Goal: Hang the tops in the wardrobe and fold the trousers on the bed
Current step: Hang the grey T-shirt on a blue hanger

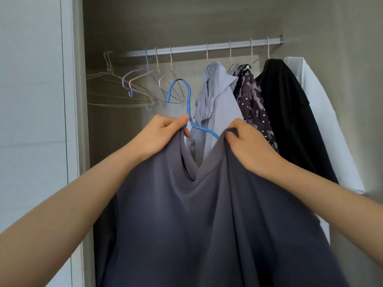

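A dark grey top (207, 220) hangs in front of me at the open wardrobe, on a blue hanger (188, 100) whose hook rises above its neckline. My left hand (163, 133) pinches the hanger's neck together with the top's left shoulder. My right hand (246, 139) grips the top's right shoulder, where the hanger's right arm slips under the cloth. The hook is below the wardrobe rail (203, 47) and not on it.
Several empty wire hangers (132, 83) hang at the rail's left end. To the right hang a light blue shirt (217, 104), a patterned purple top (252, 104), a black top (290, 121) and a white top (323, 121). A white wardrobe door (31, 121) stands at left.
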### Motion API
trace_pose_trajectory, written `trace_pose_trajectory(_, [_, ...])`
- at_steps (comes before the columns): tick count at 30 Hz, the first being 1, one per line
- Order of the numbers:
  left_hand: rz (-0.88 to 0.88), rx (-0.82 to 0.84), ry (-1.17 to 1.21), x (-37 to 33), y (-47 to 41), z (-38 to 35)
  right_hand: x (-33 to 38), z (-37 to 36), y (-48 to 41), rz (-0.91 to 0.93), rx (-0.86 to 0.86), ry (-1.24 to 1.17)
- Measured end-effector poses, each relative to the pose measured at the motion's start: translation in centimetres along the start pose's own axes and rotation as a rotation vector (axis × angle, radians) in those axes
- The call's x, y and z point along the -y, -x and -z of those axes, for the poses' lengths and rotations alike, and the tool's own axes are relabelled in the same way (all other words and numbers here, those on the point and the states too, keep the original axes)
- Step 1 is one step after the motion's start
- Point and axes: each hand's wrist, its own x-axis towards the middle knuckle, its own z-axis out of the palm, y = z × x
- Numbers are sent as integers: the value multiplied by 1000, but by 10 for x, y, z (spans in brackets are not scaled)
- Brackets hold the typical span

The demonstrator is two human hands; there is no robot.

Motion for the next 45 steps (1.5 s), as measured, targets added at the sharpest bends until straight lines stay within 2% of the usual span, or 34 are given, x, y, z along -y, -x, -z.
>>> trace_pose_trajectory(3, [16,99,-19,14,2,12,-6,11,-10,-78,-5,-30])
trace_pose_trajectory(6, [3,122,-95,26,3,21,-16,22,-18,-91,-56,-50])
trace_pose_trajectory(9, [20,32,-140,40,0,33,-27,36,-23,-85,-110,-132])
trace_pose_trajectory(14, [-6,-172,-267,57,-4,39,-32,52,-29,-13,-76,-19])
trace_pose_trajectory(20, [56,-322,-338,69,-5,45,-37,64,-31,-54,130,89])
trace_pose_trajectory(27, [166,-397,-414,75,-18,52,-20,68,-35,-222,335,-247])
trace_pose_trajectory(32, [217,-410,-308,83,-26,54,-5,68,-38,-363,354,-615])
trace_pose_trajectory(34, [253,-404,-281,86,-31,51,2,69,-38,-405,341,-693])
trace_pose_trajectory(37, [330,-370,-197,86,-40,44,12,74,-36,-428,273,-721])
trace_pose_trajectory(39, [362,-310,-33,85,-47,38,19,79,-36,-426,209,-710])
trace_pose_trajectory(42, [335,-208,169,78,-54,19,27,85,-40,-418,125,-666])
trace_pose_trajectory(45, [273,-101,199,68,-58,-5,33,91,-45,-451,76,-660])
